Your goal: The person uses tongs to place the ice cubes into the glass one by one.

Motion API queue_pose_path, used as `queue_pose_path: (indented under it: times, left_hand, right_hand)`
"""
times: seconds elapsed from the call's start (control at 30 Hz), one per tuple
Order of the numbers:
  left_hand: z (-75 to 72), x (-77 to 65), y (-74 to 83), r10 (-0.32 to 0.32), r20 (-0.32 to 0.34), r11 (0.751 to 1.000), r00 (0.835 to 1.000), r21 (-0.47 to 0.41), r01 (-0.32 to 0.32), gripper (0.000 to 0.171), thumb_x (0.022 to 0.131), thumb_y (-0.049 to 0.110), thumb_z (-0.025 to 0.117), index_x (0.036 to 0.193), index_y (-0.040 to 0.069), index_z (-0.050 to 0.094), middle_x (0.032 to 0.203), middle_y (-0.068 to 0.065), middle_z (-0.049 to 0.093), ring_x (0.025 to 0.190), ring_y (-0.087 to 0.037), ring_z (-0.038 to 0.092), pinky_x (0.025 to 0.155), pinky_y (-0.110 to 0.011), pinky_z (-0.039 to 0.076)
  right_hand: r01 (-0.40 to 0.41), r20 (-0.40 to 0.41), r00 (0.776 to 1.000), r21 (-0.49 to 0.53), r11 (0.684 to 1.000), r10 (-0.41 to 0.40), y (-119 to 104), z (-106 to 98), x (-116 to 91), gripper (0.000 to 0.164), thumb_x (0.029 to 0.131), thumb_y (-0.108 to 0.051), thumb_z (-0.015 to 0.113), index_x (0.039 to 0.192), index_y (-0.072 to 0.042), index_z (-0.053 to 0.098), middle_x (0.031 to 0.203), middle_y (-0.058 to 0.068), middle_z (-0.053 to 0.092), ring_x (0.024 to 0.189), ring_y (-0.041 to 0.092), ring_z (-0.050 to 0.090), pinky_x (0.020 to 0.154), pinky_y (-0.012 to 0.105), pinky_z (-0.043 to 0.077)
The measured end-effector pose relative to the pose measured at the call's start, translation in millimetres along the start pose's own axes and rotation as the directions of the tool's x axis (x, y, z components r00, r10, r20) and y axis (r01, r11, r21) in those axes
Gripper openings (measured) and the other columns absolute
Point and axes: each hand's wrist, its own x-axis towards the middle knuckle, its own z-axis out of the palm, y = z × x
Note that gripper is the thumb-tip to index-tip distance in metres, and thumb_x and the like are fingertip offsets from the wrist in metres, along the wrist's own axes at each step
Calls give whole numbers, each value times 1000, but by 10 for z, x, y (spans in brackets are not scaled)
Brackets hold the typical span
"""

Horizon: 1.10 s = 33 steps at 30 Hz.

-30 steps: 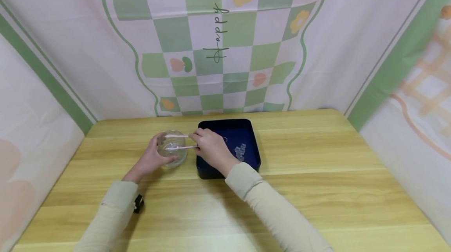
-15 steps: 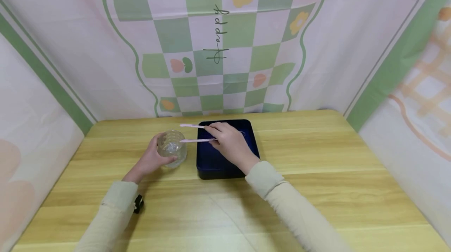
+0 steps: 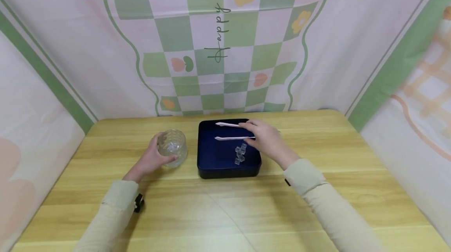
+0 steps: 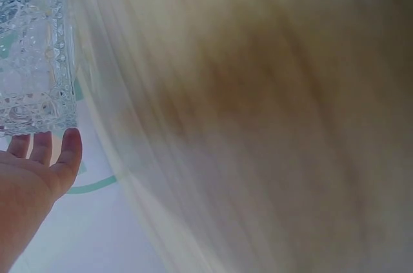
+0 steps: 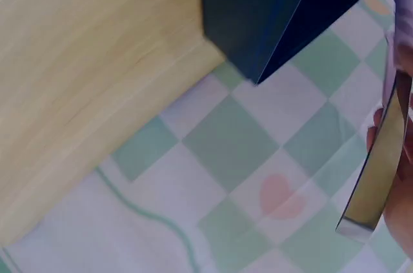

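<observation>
On the left of the table, my left hand [image 3: 152, 159] holds a clear patterned glass [image 3: 178, 148] round its side. Something clear lies at the bottom of the glass, hard to make out. In the left wrist view, fingertips touch the cut surface of the glass [image 4: 32, 60]. My right hand [image 3: 268, 139] grips a pair of tongs [image 3: 230, 138] above the back right of the dark blue tray [image 3: 225, 173]. The pale pink tips of the tongs stand apart with nothing between them. Several clear cubes [image 3: 240, 153] lie clustered in the tray's right half, below the tongs.
The wooden table [image 3: 197, 213] ends at a printed cloth backdrop [image 3: 239, 60] behind the tray. Cloth also hangs at both sides. A strip of tabletop separates the glass from the tray.
My right hand has moved right with the tongs, from over the glass to over the tray. The clear cubes are uncovered again. My left hand and the glass have stayed put.
</observation>
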Motion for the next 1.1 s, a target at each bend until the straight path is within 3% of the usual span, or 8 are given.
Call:
queue_pose_path:
  times: [0.1, 0.2, 0.3, 0.57, 1.1]
  left_hand:
    - [-2, 3, 4, 1, 3, 1000, 1000, -2, -1, 106, 75, 35, 80, 151, 6, 11, 152, -27, 22, 134, -49, 34, 107, -64, 34]
    - [-1, 6, 1, -3, 4, 1000, 1000, -2, 3, 106, 75, 35, 80, 151, 7, 11, 152, -27, 21, 134, -49, 33, 107, -64, 34]
    - [1, 5, -3, -3, 2, 1000, 1000, -1, 3, 105, 75, 34, 80, 151, 8, 11, 152, -27, 21, 134, -49, 33, 107, -64, 34]
    - [-6, -7, 4, 2, 1, 1000, 1000, 4, -2, 105, 76, 35, 79, 151, 7, 11, 152, -28, 21, 134, -49, 33, 106, -64, 34]
    - [-5, -4, 17, 11, 3, 1000, 1000, 9, -11, 106, 76, 35, 79, 151, 6, 11, 151, -28, 22, 133, -49, 34, 106, -64, 35]
  right_hand:
    - [-61, 114, 992, 11, 998, 59, 92, -91, -46, 41, 78, -12, 77, 116, -4, 67, 106, 14, 67, 90, 28, 65, 74, 39, 57]
    - [-113, 234, 966, 8, 994, 107, 162, -155, -84, 37, 78, -11, 76, 113, 0, 68, 103, 13, 67, 88, 26, 65, 76, 40, 57]
    - [-141, 304, 943, -8, 990, 137, 203, -179, -104, 35, 78, -11, 75, 111, 1, 69, 99, 11, 67, 85, 24, 64, 75, 40, 57]
    - [-126, 341, 930, -67, 990, 141, 180, -155, -86, 29, 76, -10, 75, 103, 0, 72, 89, 9, 65, 74, 21, 63, 68, 38, 56]
    - [-202, 430, 871, -130, 971, 239, 44, -61, 21, 22, 77, -6, 72, 99, -1, 72, 90, 11, 68, 79, 24, 64, 70, 40, 56]
